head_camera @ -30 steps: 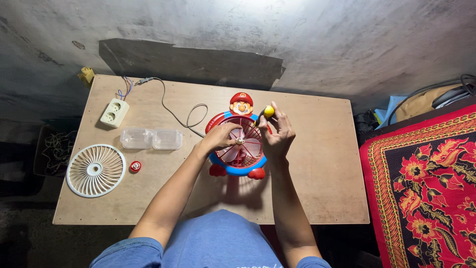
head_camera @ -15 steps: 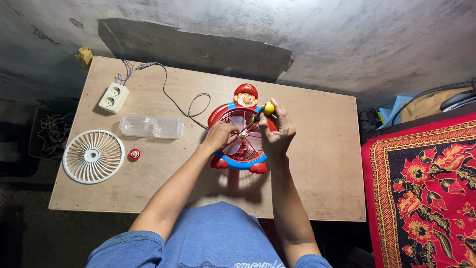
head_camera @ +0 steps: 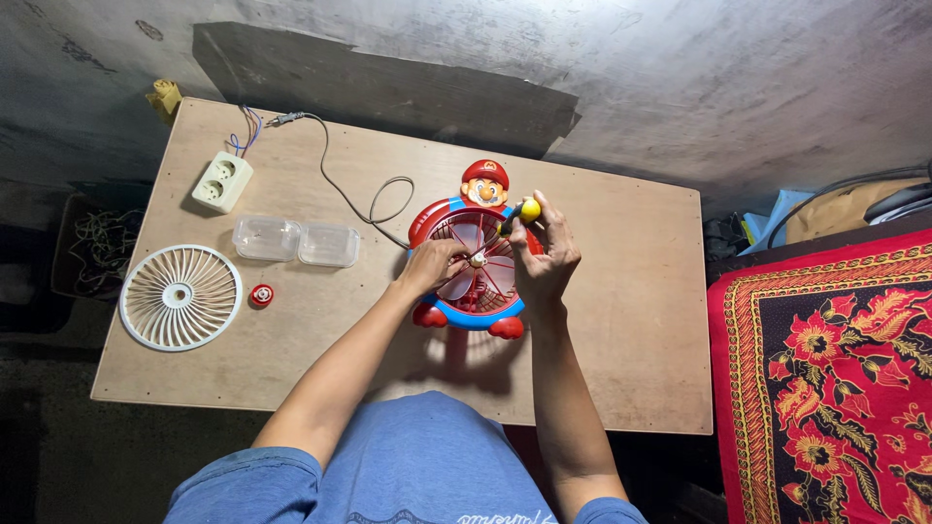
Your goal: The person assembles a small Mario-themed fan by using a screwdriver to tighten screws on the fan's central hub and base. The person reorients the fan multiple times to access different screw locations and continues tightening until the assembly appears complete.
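Both hands at the hub of an uncovered toy fan on a wooden surface.

The wooden surface (head_camera: 621, 369) carries every item; a red patterned cloth (head_camera: 825, 388) lies off to its right. The toy fan (head_camera: 473, 272), red and blue with a cartoon figure head on top, lies near the middle of the surface with pale pink blades exposed. A white round grille (head_camera: 181, 297) lies flat, well apart at the left. Two clear plastic boxes (head_camera: 296, 242) sit side by side between grille and fan. A white power socket (head_camera: 222, 181) rests near the far left corner. The left hand (head_camera: 432, 264) rests on the blades, fingers curled at the hub. The right hand (head_camera: 546, 254) is closed around a yellow-handled screwdriver (head_camera: 515, 218), its tip at the hub. A small red cap (head_camera: 261, 294) lies just beside the grille.
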